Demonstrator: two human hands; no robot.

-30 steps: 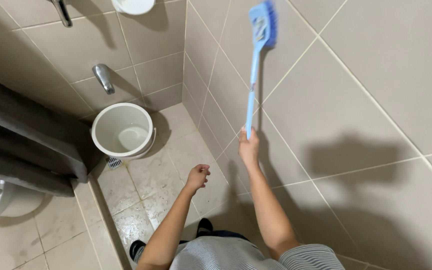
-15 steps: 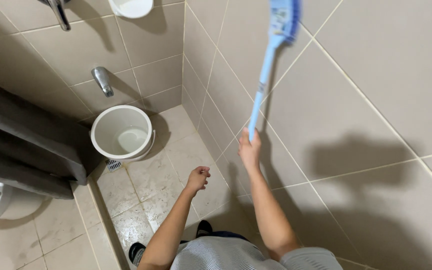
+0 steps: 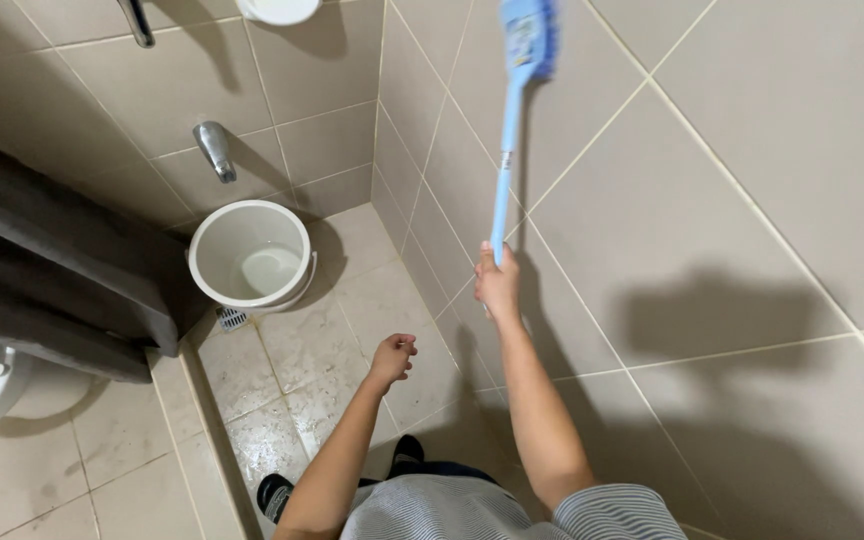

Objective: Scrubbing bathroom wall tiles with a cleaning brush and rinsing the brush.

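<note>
Brush (image 3: 525, 40) higher up wall — right hand (image 3: 497, 285) gripping handle, left hand (image 3: 393, 358) loosely curled, empty.

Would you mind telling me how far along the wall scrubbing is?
Done: nothing clearly; no suds or wet streaks show on the wall tiles. In hand: the right hand holds the blue long-handled brush, its head high against the wall; the left hand hangs free. Left: cannot tell how much wall remains.
</note>
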